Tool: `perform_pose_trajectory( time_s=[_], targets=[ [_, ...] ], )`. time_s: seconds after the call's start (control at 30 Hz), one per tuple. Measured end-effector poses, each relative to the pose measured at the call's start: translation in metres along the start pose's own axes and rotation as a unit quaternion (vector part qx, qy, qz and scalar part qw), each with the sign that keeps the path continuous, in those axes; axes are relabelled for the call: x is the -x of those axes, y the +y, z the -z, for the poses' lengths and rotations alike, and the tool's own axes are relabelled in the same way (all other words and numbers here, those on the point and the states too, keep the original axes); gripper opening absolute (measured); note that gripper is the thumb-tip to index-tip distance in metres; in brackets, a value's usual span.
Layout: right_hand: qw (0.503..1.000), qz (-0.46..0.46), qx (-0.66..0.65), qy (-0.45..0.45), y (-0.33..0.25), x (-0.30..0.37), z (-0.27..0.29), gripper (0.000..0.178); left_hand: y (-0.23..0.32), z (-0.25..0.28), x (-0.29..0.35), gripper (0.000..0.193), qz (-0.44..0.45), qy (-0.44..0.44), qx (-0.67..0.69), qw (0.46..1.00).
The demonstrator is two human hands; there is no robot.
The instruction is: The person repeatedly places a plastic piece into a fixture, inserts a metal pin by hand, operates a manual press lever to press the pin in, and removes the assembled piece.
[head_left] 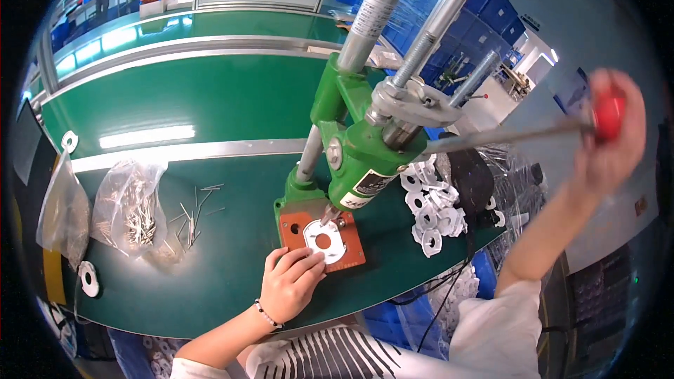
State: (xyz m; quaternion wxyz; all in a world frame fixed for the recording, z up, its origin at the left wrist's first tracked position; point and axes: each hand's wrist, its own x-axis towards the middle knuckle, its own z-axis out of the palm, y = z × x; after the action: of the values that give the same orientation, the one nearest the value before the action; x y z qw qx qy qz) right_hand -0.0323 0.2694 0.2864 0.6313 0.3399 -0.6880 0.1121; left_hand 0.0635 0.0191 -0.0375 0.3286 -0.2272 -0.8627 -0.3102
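Note:
A green hand-lever press point(361, 161) stands on the bench, with an orange-brown fixture plate point(351, 256) at its base. On the plate lies a flat white plastic ring point(335, 244) with a round centre hole, and the press's metal tip point(328, 215) is at the ring's far edge. My left hand point(289, 288) rests at the near left corner of the plate, fingers extended side by side, fingertips at the ring's near edge. Raised at the far right, my right hand point(618, 133) is wrapped round the red knob point(609, 112) of the press lever point(512, 135); it is slightly blurred.
Loose metal pins point(191, 221) lie left of the press beside a clear bag of pins point(137, 217). A pile of white plastic parts point(432, 214) sits to the right, near a black cable point(453, 277). Another white ring point(89, 278) lies at the left edge. Blue crates point(484, 7) are stacked behind.

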Motion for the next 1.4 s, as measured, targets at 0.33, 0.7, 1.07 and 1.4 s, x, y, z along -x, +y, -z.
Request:
perform_pose_trajectory(
  time_s=[0.33,0.7,1.07,1.4],
  targets=[
    [0.924,-0.15,-0.349,-0.051,-0.024,0.034,-0.029,0.107,-0.005,-0.001,0.003,0.024,0.013,0.002,0.011,1.0],
    [0.937,-0.188,-0.293,0.003,0.007,0.039,-0.026,0.04,-0.007,0.0,-0.001,0.023,0.004,0.004,0.015,1.0],
    [0.644,-0.341,-0.527,-0.437,0.081,0.114,-0.318,0.03,-0.004,-0.003,-0.002,0.026,-0.007,0.013,0.024,1.0],
    [0.603,-0.459,-0.57,-0.317,-0.047,0.261,-0.209,0.037,-0.039,0.008,-0.056,0.023,0.072,-0.011,0.039,0.997]
  ],
)
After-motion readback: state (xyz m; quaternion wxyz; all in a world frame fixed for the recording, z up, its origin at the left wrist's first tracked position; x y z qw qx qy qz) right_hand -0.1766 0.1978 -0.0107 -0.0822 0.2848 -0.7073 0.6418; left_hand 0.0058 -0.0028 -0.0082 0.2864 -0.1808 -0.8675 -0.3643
